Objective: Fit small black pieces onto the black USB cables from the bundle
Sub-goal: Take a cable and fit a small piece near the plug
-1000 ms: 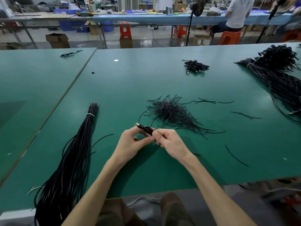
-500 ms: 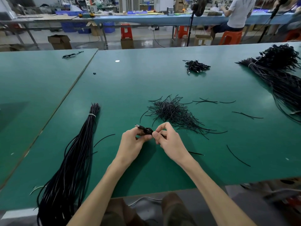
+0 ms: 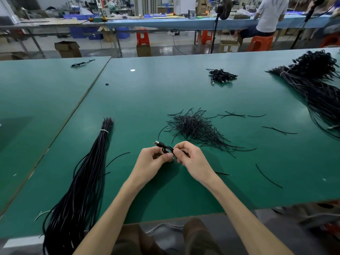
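Two hands meet over the green counter [image 3: 184,85], near its front edge. Our left hand [image 3: 152,161] pinches a coiled black USB cable [image 3: 166,149] between thumb and fingers, its metal plug [image 3: 156,143] sticking out up-left. Our right hand [image 3: 191,159] is closed on the same coil from the other side; we can't tell if it also holds a small piece. Tied cable bundle [image 3: 82,181] lies left, pile of thin black ties [image 3: 196,127] just beyond the hands.
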`<state>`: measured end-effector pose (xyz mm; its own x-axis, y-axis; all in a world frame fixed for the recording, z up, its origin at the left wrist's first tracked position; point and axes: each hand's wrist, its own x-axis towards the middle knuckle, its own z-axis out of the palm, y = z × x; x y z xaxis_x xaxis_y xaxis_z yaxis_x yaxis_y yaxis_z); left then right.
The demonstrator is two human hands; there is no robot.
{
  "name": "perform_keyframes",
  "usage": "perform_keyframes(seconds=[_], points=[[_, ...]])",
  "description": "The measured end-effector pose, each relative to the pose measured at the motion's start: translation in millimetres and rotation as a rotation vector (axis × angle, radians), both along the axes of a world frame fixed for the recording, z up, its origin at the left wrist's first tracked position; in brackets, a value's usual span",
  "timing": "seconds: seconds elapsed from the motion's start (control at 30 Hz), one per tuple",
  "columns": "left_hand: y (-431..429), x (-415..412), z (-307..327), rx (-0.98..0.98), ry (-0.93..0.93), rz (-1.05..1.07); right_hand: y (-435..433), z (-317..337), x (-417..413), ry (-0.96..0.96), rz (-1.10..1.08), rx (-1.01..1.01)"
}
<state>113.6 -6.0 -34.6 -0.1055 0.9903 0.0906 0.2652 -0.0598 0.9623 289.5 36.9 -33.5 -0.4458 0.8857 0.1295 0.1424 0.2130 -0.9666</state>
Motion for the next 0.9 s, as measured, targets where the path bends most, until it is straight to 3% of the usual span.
perform_keyframes(seconds=[0.37, 0.7, 0.9], points=[[-6.4, -12.0, 3.8, 0.035, -0.175, -0.160, -3.1, 9.5, 3.6, 0.081, 0.085, -0.159], [-4.1, -5.0, 2.1, 0.195, 0.065, -0.108, -1.6, 8.8, 2.9, 0.053, 0.150, -0.151], [-5.6, -1.9, 4.7, 0.170, 0.150, -0.079, -2.8, 8.1, 3.3, 0.028, 0.168, -0.109]])
